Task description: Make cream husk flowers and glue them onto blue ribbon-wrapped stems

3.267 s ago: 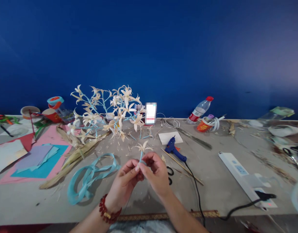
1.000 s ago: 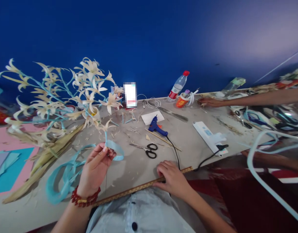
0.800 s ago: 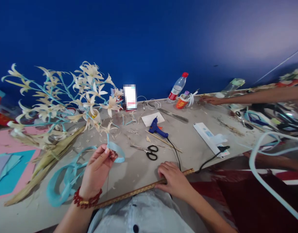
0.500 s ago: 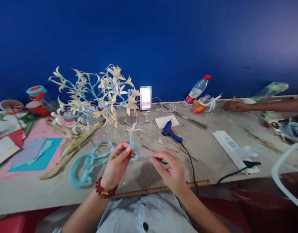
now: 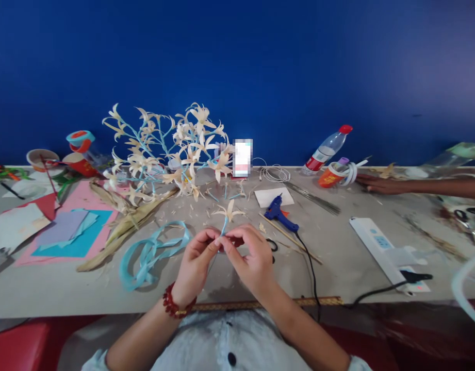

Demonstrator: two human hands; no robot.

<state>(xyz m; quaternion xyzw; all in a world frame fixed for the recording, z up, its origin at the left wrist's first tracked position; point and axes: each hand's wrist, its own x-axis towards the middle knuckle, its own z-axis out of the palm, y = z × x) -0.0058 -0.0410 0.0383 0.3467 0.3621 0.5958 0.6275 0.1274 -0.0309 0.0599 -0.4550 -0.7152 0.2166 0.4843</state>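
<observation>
A cream artificial flower stands upright on a thin stem wrapped in light blue tape. My left hand, with a red bead bracelet at the wrist, pinches the stem below the petals. Opposite it, my right hand is closed on the same stem, thumb tips nearly touching. What else the fingers may hold is hidden behind them. A loose coil of light blue tape lies left of my hands. Behind them spreads a large bunch of similar cream flowers on blue stems.
A blue glue gun lies by a white card. Farther right are a tilted bottle, an orange cup and a power strip. Coloured sheets and dried husks lie left. Another person's hand rests far right.
My right hand has moved left from its place apart and now meets my left hand at the stem. The blue tape loop by my left fingers no longer shows. The view has shifted left.
</observation>
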